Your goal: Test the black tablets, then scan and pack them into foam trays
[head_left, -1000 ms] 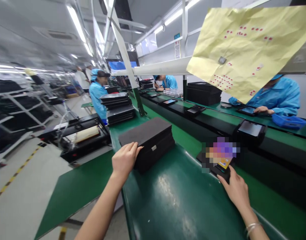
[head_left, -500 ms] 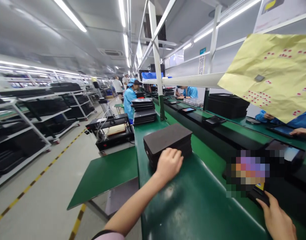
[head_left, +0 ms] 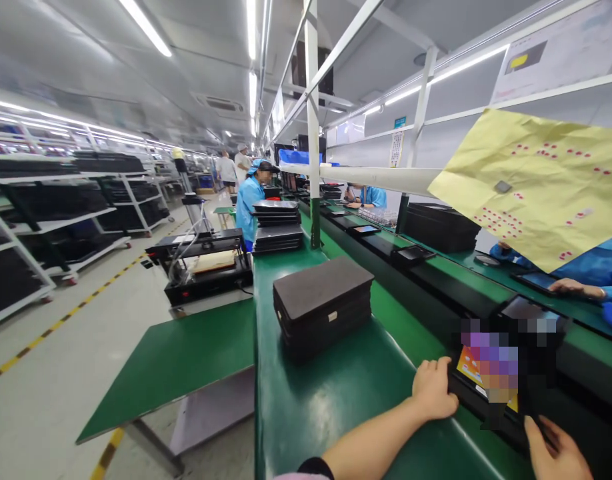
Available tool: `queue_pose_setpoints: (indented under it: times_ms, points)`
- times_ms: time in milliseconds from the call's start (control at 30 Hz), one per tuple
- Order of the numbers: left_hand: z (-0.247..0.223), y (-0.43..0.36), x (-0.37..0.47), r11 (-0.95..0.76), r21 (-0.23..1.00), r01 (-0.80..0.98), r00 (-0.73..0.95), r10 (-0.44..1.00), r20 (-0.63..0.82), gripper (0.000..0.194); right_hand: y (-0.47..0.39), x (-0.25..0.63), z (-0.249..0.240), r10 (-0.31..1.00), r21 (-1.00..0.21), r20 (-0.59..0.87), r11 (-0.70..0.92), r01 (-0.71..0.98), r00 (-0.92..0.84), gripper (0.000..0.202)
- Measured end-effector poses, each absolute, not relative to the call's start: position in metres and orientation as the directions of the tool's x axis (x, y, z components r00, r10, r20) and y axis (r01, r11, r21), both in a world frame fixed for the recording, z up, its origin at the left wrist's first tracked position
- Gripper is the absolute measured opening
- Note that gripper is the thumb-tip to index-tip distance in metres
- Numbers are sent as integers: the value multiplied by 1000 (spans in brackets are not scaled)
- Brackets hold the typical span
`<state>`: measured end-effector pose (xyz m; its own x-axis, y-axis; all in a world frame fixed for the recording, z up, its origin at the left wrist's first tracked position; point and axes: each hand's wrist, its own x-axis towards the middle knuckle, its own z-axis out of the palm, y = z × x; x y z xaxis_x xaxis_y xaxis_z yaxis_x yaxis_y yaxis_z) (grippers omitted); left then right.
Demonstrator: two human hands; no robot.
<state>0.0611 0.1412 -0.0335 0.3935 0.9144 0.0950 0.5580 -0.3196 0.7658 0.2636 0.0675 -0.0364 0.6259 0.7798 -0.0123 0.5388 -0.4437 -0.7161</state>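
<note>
A tablet with a colourful screen, partly blurred out, lies at the conveyor's near edge at lower right. My left hand is closed on its left edge. At the near right corner, my right hand grips it between thumb and fingers, some of them hidden. Left of my hands, a stack of black foam trays stands on the green bench, touched by neither hand. Just beyond the held tablet, another dark-screened tablet rests on the line.
Past the foam stack are piled dark devices and a white-green post. A yellow sheet hangs at right, near a co-worker's hand. A side table adjoins the bench at left.
My left hand has left the foam stack and moved right to the tablet's left edge. My right hand stays at the tablet's near right corner. The view has shifted slightly.
</note>
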Motion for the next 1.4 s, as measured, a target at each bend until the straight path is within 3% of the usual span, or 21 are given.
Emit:
queue_pose_setpoints:
  times_ms: [67,100,200,267,367,467,533,700,767,833,933,1067,1167,1267,1400]
  points:
    - [-37,139,59,-318,819,477,406,907,115,73,70,264,-42,768,-685,14,-459,566,640,67]
    - [-39,138,59,-312,848,428,407,904,128,72,71,263,-45,754,-729,15,-441,523,657,67]
    - [-41,132,67,-280,925,259,389,906,165,66,68,260,-47,726,-927,-7,-262,267,688,58]
    - [-41,122,75,-259,954,147,382,905,187,57,62,259,-43,727,-996,-17,-77,56,687,53]
    - [-36,95,82,-221,975,3,402,893,201,38,43,263,-31,703,-973,-81,98,-210,707,56]
    - [-29,65,70,-161,983,-92,467,864,186,23,12,272,-19,693,-957,-117,114,-268,711,57]
    - [-22,53,51,-165,981,-107,450,871,195,15,-15,276,-12,712,-953,-122,112,-282,692,55]
    - [-10,66,5,-251,968,15,106,963,249,15,-92,277,-2,736,-923,-213,64,-379,642,60]
    - [-8,75,-2,-228,972,58,175,961,215,16,-117,274,2,724,-908,-271,26,-417,634,65]
    - [-8,77,-1,-226,967,118,368,914,169,18,-134,269,5,726,-906,-303,-17,-424,617,68]
    - [-10,66,8,-346,926,152,641,747,173,19,-145,264,6,751,-939,-278,-82,-333,599,60]
    - [-13,53,16,-474,869,141,761,613,211,12,-145,267,5,769,-971,-104,-215,102,631,37]
    - [-16,55,17,-475,867,151,793,582,181,16,-142,266,11,809,-811,56,-305,499,586,31]
    - [-19,60,17,-475,868,144,815,555,168,16,-131,247,24,857,-595,218,-263,760,467,29]
    - [-20,61,18,-489,861,137,817,548,181,13,-98,202,42,965,-408,159,-127,904,207,28]
